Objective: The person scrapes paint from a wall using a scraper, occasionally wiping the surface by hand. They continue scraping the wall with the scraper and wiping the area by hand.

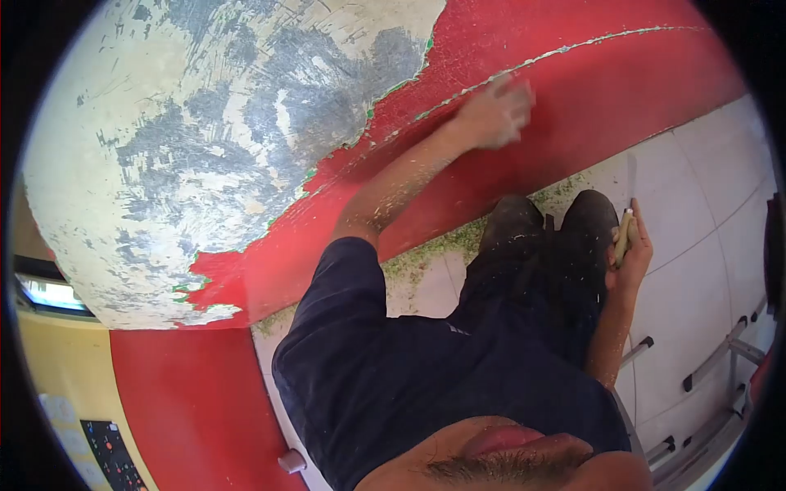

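My left hand (494,113) reaches across to the red wall (589,98), right at the long chipped line in its paint. Its fingers are smeared by motion. Pale flecks cling to that forearm. In my right hand (634,241), beside my knee, is a scraper (624,237) gripped by its light wooden handle, with the thin blade pointing away from me over the floor. Above the red band, the wall shows a large stripped patch (246,123) of grey and cream with ragged green-edged paint.
Greenish paint chips (434,250) lie along the wall's foot on the white tiled floor (688,213). Metal ladder legs (720,360) stand at the right. At lower left are a red panel (188,401) and a yellow wall (78,352).
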{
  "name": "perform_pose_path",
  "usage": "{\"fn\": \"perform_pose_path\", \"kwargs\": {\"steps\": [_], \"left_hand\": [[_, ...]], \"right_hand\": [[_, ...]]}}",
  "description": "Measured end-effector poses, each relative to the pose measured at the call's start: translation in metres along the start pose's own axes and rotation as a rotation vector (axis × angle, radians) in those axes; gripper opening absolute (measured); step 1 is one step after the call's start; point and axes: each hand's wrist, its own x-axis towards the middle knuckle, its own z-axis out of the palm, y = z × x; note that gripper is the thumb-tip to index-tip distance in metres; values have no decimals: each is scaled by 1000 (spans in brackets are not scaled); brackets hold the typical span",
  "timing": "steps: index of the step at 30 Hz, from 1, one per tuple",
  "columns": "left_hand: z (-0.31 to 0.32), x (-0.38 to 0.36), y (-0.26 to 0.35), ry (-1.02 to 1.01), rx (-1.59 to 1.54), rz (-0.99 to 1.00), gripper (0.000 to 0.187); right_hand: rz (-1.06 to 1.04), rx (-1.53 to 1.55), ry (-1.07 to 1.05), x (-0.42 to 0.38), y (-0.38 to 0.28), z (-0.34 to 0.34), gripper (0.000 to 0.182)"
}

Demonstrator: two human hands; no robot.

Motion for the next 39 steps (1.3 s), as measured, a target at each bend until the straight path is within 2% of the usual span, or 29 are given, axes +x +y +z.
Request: {"fn": "perform_pose_path", "kwargs": {"steps": [3,6,8,12,15,17,19,21,22,23,24,25,27,30,31,33,36,39], "left_hand": [[17,-27,1,1,-186,126,53],[-35,-59,-26,22,216,-189,53],[-69,-92,-42,130,382,-390,56],[-127,-160,-67,256,525,-734,60],[-173,-228,-81,338,609,-944,61],[-185,-288,-97,487,648,-1121,62],[-197,-321,-84,630,611,-1271,58],[-168,-363,-80,874,597,-1443,58],[-151,-379,-70,881,597,-1586,60],[-130,-388,-54,947,611,-1609,62],[-108,-391,-40,1008,589,-1714,62],[-85,-391,-24,1066,561,-1823,62],[-40,-381,4,1167,482,-1908,62],[6,-341,39,1178,215,-2138,66],[13,-326,48,1132,190,-2101,68],[24,-296,62,1051,144,-2022,70],[20,-256,75,846,150,-1737,72],[9,-223,82,702,128,-1539,68]], "right_hand": [[-28,-7,6,-1,-1,3,38],[-13,-109,-11,1,2,-12,37],[45,-98,48,9,12,-24,37],[133,-161,102,20,31,-23,34],[128,-129,-46,33,34,-5,35],[150,-217,-46,26,16,31,39],[149,-246,-171,42,12,34,39],[113,-264,-262,49,10,41,40],[104,-237,-264,53,8,45,40],[102,-211,-262,57,7,50,41],[104,-185,-258,57,9,55,41],[106,-186,-270,57,12,57,42],[106,-188,-290,57,20,64,44],[143,-246,-337,45,30,73,45],[143,-217,-411,46,38,70,45],[193,-234,-365,42,45,70,44],[213,-257,-347,45,52,64,43],[239,-214,-298,50,53,58,41]]}}
